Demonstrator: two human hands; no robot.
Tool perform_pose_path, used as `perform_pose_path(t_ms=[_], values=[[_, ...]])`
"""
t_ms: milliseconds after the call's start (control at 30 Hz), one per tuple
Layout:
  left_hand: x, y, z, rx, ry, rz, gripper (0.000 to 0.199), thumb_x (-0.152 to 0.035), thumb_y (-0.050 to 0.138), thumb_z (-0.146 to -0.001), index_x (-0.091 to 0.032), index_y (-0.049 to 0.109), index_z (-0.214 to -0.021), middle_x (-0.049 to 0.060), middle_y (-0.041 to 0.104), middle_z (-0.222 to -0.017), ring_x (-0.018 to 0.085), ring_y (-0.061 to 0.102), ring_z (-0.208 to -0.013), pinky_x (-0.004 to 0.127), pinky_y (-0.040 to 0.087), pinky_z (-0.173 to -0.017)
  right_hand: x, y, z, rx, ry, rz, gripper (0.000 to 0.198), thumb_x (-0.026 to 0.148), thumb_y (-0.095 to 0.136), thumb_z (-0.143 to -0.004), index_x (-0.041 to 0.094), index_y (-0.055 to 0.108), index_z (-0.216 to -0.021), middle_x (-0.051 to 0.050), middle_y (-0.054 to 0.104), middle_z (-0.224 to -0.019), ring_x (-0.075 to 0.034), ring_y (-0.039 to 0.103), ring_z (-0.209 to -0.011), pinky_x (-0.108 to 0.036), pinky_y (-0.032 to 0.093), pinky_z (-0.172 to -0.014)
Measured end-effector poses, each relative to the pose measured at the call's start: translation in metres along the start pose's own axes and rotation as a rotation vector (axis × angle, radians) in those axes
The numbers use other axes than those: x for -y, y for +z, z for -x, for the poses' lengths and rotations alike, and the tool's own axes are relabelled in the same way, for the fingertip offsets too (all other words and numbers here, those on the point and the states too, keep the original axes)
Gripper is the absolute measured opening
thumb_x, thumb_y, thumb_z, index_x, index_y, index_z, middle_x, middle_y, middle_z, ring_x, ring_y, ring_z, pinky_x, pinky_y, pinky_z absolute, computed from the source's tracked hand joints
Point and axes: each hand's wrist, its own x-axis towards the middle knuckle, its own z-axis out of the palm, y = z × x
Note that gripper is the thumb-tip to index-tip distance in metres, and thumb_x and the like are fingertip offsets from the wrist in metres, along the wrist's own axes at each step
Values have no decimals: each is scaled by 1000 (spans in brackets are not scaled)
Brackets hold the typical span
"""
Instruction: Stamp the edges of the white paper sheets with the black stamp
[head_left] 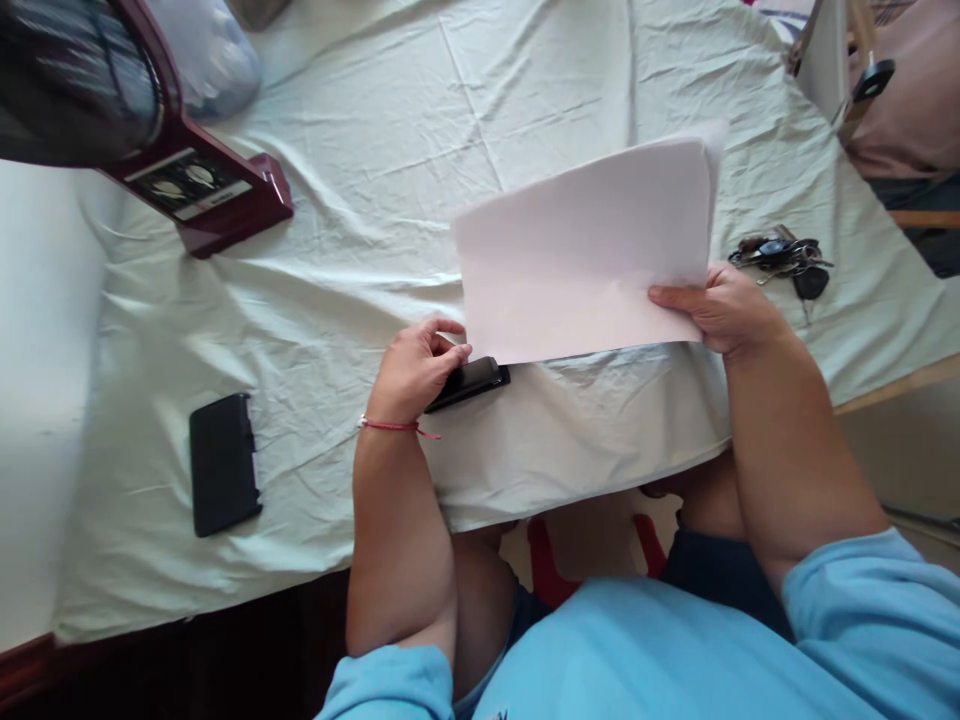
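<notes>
A small stack of white paper sheets (585, 260) is held up at a tilt above the cloth-covered table. My right hand (739, 308) grips its lower right corner, thumb on top and the other fingers underneath. At the lower left corner, my left hand (421, 368) has its fingers curled, with thumb and forefinger pinching the sheets' edge. A glossy black stapler (474, 382) lies just below that corner, beside the left thumb. Its left end is hidden behind my left hand. A red string circles my left wrist.
A flat black case (223, 465) lies at the left. Behind it stands a dark red appliance (217, 190) with two knobs, near a translucent bag (214, 60). A bunch of keys (784, 255) rests right of the papers. The pale green tablecloth (360, 200) is wrinkled.
</notes>
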Motion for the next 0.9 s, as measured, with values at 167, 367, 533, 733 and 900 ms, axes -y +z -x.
perform_pose_path(t_ms=[167, 367, 533, 733, 900], values=[[-1, 1, 0, -7, 20, 9, 21, -33, 81, -87, -22, 82, -104, 0, 80, -75, 21, 68, -68, 32, 49, -69, 4, -9, 1, 31, 15, 22, 33, 31, 111, -66, 26, 89, -90, -5, 92, -110, -27, 88, -105, -37, 77, -92], [2, -2, 4, -65, 103, 114, 22, -42, 81, -93, -21, 85, -99, 4, 82, -83, 21, 70, -74, 31, 53, -71, 6, -14, 4, 41, -7, 63, 33, 32, 111, -64, 29, 90, -90, -5, 93, -116, -32, 88, -118, -43, 77, -105], [0, -9, 13, 53, 203, 195, 36, -53, 97, -84, -22, 94, -102, 7, 86, -101, 22, 71, -87, 33, 55, -81, 5, -17, 5, 31, -13, 86, 34, 34, 111, -66, 30, 90, -93, -7, 93, -120, -36, 88, -125, -50, 75, -116], [-4, -14, 13, 185, 303, 52, 27, -49, 94, -87, -26, 99, -100, 7, 82, -97, 23, 66, -88, 37, 51, -84, 7, -19, 5, 41, 3, 102, 38, 37, 113, -64, 29, 91, -94, -6, 93, -119, -35, 88, -122, -50, 74, -117], [-4, -13, 11, 195, 271, 43, 28, -51, 93, -86, -27, 99, -99, 7, 81, -94, 22, 63, -83, 36, 51, -80, 4, -22, 4, 30, -6, 91, 35, 37, 112, -64, 30, 90, -90, -4, 93, -113, -35, 88, -117, -50, 76, -110]])
